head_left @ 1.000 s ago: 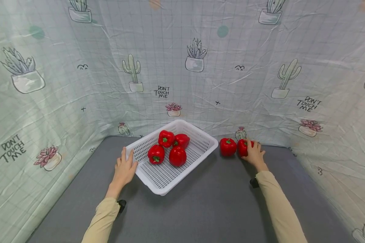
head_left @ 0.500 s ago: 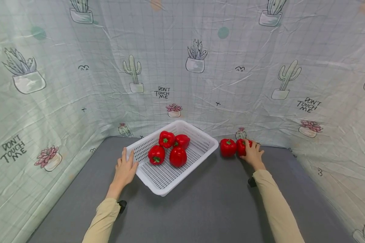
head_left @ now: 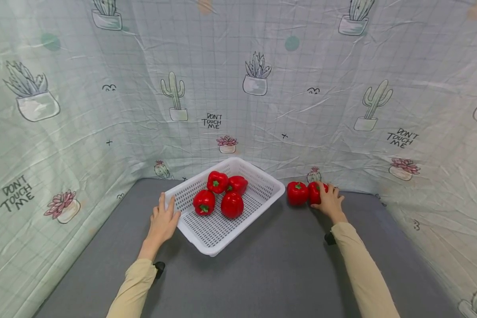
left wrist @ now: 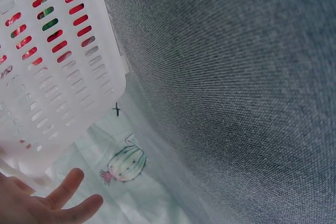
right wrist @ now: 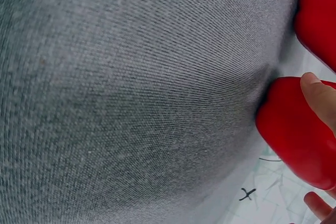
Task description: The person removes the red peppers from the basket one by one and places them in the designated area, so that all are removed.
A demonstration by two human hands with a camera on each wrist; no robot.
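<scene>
My left hand rests at the left corner of a white perforated plastic basket, fingers spread and fairly straight at its rim. In the left wrist view, fingers extend beside the basket wall. Four red bell peppers lie inside, one of them a rounded bell pepper nearest the front. To the right of the basket, my right hand holds a red bell pepper on the table, thumb on one side and fingers on the other. Close on its left sits another red bell pepper.
The grey table extends in front of the basket and peppers. Behind and at both sides hangs a pale cloth printed with cacti, close behind the basket and the two outside peppers.
My right hand and the bell pepper it holds have shifted slightly left, closer to the neighbouring pepper. The left hand and basket stay where they were.
</scene>
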